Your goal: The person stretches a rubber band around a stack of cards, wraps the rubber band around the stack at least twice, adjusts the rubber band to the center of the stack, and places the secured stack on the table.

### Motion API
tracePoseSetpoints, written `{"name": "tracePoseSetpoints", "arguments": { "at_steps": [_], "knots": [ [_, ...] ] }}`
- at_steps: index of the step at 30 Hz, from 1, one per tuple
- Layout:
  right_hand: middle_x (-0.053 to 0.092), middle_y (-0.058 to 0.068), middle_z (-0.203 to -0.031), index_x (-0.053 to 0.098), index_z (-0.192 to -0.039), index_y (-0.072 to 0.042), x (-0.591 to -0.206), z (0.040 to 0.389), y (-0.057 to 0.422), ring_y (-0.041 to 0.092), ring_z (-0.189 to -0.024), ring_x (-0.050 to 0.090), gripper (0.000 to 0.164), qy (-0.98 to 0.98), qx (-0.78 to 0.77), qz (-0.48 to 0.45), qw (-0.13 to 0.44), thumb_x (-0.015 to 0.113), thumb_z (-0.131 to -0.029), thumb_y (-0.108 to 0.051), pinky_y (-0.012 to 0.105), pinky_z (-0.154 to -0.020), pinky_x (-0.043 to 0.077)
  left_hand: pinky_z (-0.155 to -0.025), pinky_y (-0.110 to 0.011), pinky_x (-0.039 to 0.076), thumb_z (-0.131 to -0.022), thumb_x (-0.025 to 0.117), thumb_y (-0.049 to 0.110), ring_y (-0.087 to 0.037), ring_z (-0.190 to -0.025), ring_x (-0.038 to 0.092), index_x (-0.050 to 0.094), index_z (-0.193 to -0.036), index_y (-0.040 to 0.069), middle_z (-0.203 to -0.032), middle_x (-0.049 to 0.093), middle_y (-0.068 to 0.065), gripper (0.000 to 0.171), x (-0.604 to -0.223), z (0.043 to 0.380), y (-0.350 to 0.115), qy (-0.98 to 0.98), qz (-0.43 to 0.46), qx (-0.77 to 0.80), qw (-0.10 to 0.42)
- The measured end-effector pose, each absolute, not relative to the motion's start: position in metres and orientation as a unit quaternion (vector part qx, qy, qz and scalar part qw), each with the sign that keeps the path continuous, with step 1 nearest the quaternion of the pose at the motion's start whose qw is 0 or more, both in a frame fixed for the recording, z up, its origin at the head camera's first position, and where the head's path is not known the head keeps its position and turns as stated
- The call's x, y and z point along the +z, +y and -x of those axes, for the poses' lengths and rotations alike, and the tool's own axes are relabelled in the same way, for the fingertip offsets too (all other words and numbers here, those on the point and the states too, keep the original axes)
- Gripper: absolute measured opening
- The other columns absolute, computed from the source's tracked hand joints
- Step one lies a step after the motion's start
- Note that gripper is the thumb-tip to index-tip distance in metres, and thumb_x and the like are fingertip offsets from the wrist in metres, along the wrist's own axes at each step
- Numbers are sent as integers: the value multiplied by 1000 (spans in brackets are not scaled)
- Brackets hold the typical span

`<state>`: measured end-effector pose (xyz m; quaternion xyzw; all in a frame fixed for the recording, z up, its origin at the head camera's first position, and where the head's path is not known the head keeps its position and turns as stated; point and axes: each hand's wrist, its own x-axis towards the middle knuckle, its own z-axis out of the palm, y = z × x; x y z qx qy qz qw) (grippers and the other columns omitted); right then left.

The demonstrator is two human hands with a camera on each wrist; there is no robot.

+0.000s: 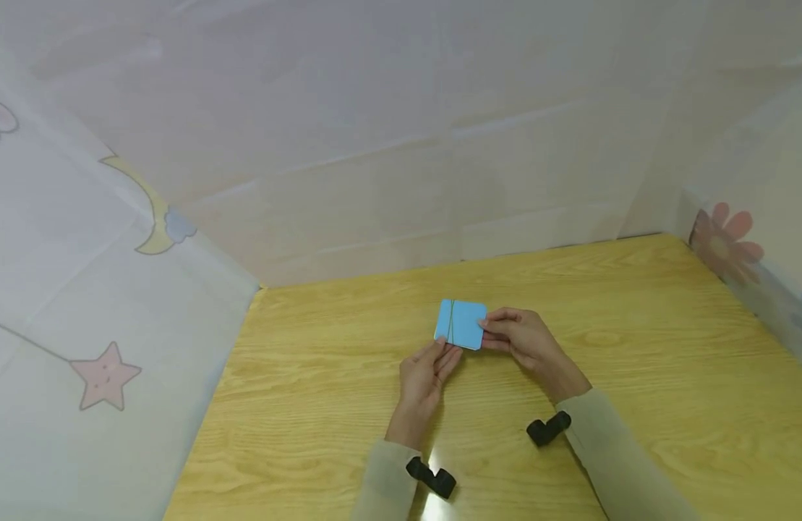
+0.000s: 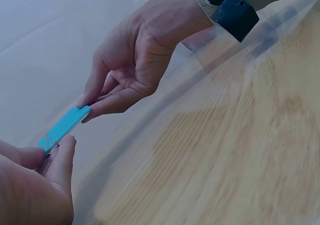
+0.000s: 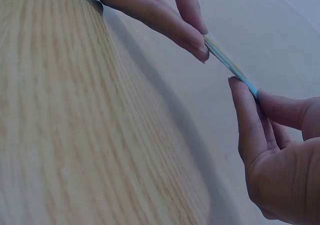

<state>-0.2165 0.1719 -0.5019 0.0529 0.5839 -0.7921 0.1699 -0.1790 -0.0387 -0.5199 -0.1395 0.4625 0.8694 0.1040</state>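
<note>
A thin light-blue square pad with rounded corners is held up over the table. A thin dark elastic band runs around it near its left side. My left hand pinches the lower left edge, thumb on top and fingers beneath. At the opposite side, my right hand grips the right edge between thumb and fingers. Seen nearly edge-on in the right wrist view, the pad spans both sets of fingertips. In the left wrist view its blue face shows, with the band close to the left thumb.
Below the hands lies a yellow wood-grain table. Pale fabric walls stand around its back and sides, printed with a pink star, a moon and flowers. Black wrist mounts sit on both beige sleeves.
</note>
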Motion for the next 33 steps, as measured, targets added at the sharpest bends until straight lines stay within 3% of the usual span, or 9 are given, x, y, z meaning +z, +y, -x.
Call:
{"name": "tracePoseSetpoints", "arguments": {
  "at_steps": [11,22,29,33],
  "knots": [
    [72,2,-93,61,-112,2,-498,216,166,15,-84,77,13,581,-797,-58,153,67,-101,1,29,-83,67,-97,-34,63,-104,65,8,-20,-98,79,63,-128,-17,-98,78,-14,35,-517,180,-28,462,155,870,72],
    [71,-1,-89,63,-108,-3,-500,214,159,12,-82,74,7,588,-793,-46,149,66,-102,0,25,-79,66,-98,-37,63,-103,65,6,-24,-103,79,67,-127,-12,-102,78,-15,30,-516,170,-18,472,134,862,126],
    [71,0,-89,64,-107,-2,-499,216,161,13,-82,75,8,588,-794,-50,149,68,-101,-2,26,-80,66,-100,-39,62,-102,68,8,-26,-105,79,68,-126,-12,-105,78,-17,31,-518,175,-23,472,129,862,134],
    [71,2,-91,64,-107,-1,-499,215,162,15,-83,76,8,587,-793,-55,155,68,-100,1,28,-81,67,-99,-37,63,-103,68,10,-25,-103,79,67,-126,-13,-105,78,-17,33,-519,177,-33,478,141,860,110]
  ]
}}
